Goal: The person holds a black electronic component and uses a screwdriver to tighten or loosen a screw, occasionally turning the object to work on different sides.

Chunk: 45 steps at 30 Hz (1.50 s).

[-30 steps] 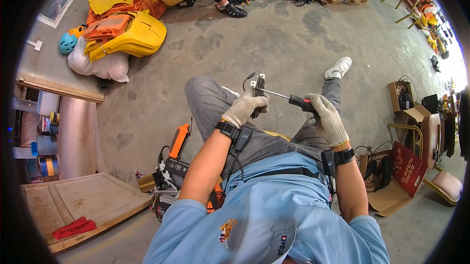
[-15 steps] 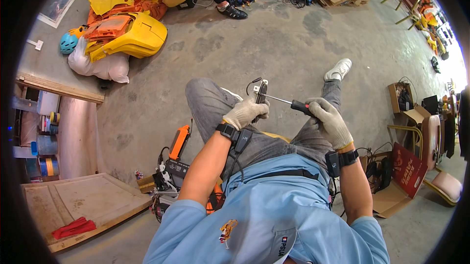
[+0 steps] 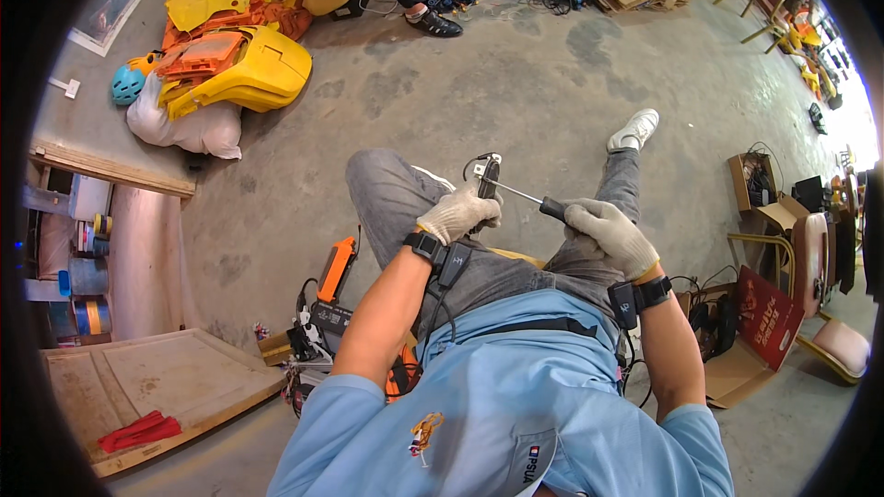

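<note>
Dark elongated part (image 3: 490, 182): projects toward 1 o'clock from the left hand (image 3: 460, 213), whose fingers are curled closed around its lower end. Screwdriver (image 3: 552, 209): extends from the part toward 4 o'clock, its handle enclosed by the right hand's (image 3: 612, 234) fingers. Yellow shell (image 3: 278, 71): farther off, at 10 o'clock.

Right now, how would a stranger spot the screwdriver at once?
Find the grey trousers mid-picture. Over them, the gloved right hand grips the black-handled screwdriver. Its thin, straight metal shaft sets it apart from the black part in the left hand.
</note>
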Tool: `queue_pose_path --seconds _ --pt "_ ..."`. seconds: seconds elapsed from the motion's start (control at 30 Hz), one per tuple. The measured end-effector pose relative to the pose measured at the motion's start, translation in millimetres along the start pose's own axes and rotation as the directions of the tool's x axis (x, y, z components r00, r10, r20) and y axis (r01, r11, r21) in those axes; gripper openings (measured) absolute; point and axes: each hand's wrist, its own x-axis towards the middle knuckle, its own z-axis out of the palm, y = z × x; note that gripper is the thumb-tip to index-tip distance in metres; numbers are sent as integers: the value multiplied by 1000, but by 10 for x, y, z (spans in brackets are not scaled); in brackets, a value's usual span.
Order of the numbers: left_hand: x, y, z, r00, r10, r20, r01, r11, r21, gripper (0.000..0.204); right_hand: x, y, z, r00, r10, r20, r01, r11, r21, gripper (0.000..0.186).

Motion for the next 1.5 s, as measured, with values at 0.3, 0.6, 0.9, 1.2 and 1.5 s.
queue_pose_path --seconds 0.3,0.6,0.9,1.2,1.5 --pt "108 -179 -4 1000 6 10 -6 998 -59 27 -105 -16 167 929 -304 -209 237 926 -294 46" --pt "71 -91 -5 1000 -6 20 7 999 -39 28 15 98 -30 986 -4 -165 44 970 238 41" --pt "66 -119 11 999 -11 -42 14 997 70 33 97 264 62 893 -344 -291 365 931 21 39" --pt "51 -114 2 997 -23 -77 32 993 112 39 24 215 -4 961 -205 -186 198 978 -58 38" --pt "88 -107 -24 998 -60 -37 64 992 110 33 117 291 78 906 -293 -305 344 930 128 35"
